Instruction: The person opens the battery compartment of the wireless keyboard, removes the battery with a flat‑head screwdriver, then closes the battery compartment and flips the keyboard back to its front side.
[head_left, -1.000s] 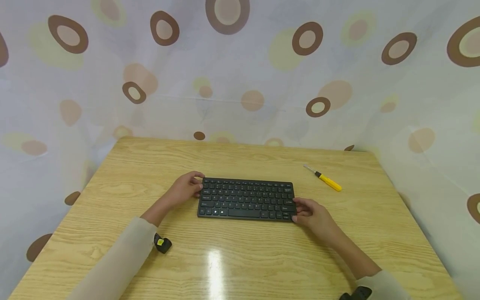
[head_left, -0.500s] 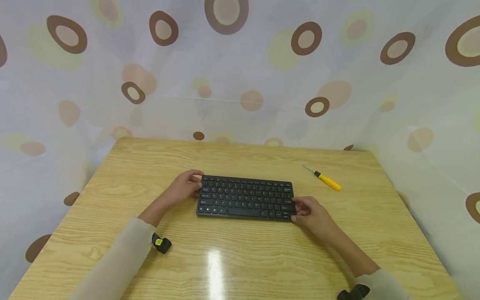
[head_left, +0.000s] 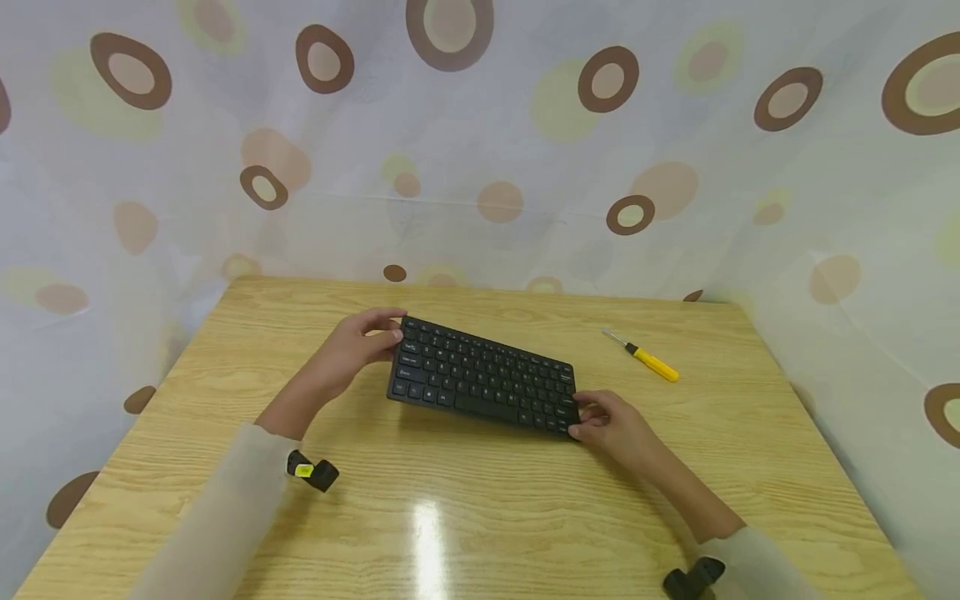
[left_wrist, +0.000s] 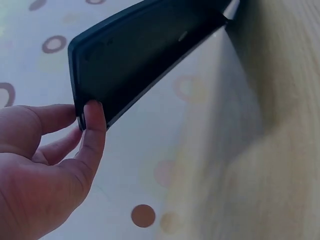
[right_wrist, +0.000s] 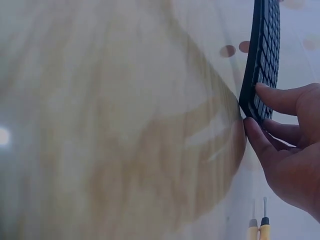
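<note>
- Your left hand [head_left: 347, 350] pinches the left edge of the thin black rectangular keyboard [head_left: 483, 379]; your right hand [head_left: 618, 427] pinches its right end.
- The keyboard slants over the wood-grain table [head_left: 555, 517], left end higher.
- Apparent step: lifting; next, you probably raise the right end, both grips firm.

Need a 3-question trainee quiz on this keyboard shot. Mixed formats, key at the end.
1. Multiple choice: which end of the black keyboard is held higher above the wooden table?
A) Left end
B) Right end
C) Neither, both level

2. Short answer: which hand is nearer the yellow-handled screwdriver?

3. True or false: the keyboard's keys face down toward the table.

Key:
1. A; the left hand holds that end up.
2. The right hand.
3. False; the head view shows the keys facing up.
</note>
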